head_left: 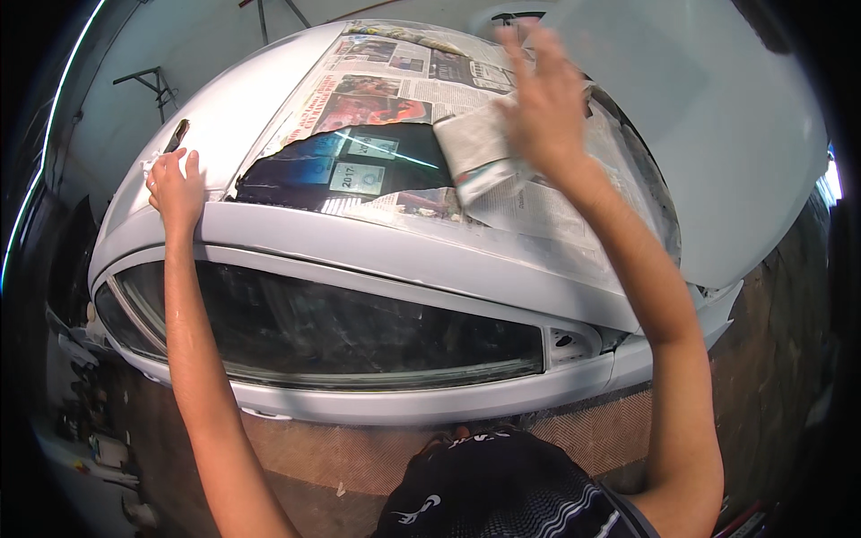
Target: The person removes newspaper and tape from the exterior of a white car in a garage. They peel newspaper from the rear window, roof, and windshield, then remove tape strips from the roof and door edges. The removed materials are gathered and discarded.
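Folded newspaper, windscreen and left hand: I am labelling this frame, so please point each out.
folded newspaper [475, 152], head view, middle of the folded wad.
windscreen [296, 175], head view, uncovered dark glass.
left hand [177, 186], head view, back of the hand.

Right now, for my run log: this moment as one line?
left hand: resting on car roof | right hand: holding folded newspaper | windscreen: partly papered
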Tool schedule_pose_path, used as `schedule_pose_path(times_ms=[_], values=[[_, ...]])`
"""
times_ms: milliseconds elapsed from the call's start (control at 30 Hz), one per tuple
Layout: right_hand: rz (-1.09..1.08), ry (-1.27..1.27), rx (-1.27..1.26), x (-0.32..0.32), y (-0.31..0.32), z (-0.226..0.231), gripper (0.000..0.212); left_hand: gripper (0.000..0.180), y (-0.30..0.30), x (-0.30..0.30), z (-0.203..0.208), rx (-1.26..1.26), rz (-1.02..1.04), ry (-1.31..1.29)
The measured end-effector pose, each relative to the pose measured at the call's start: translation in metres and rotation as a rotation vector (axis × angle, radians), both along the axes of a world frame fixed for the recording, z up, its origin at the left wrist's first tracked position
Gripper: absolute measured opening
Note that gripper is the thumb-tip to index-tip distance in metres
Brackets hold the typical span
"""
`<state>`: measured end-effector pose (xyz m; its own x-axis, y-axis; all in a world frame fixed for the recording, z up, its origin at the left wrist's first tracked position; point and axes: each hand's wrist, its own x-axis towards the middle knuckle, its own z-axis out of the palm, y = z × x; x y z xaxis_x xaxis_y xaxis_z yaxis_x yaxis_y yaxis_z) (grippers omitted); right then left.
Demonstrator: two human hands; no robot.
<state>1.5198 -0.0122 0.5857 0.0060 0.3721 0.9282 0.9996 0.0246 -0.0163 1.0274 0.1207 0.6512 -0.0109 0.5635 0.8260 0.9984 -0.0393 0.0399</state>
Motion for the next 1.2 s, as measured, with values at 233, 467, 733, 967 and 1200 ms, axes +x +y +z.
schedule_pose_path(times_ms=[233,467,733,967,1200], values=[[0.69,-0.015,-0.445,-0.092,-0.034,-0.051,0.034,0.04,0.004,-0.003,-0.001,0.022,-0.018,0.024],[0.88,0.1,-0.463,-0.093,-0.025,-0.037,0.011,0.04,0.008,-0.003,0.0,0.007,-0.025,0.022],[1.138,0.4,-0.698,-0.087,-0.029,-0.038,0.012,0.039,0.011,-0.021,0.002,0.006,-0.056,0.059],[1.226,0.913,-0.737,0.013,-0.054,-0.038,0.021,0.039,0.023,-0.031,0.003,0.022,-0.081,0.105],[0.776,0.195,-0.6,0.058,-0.107,-0.077,0.036,0.042,0.042,-0.06,0.008,0.013,-0.076,0.184]])
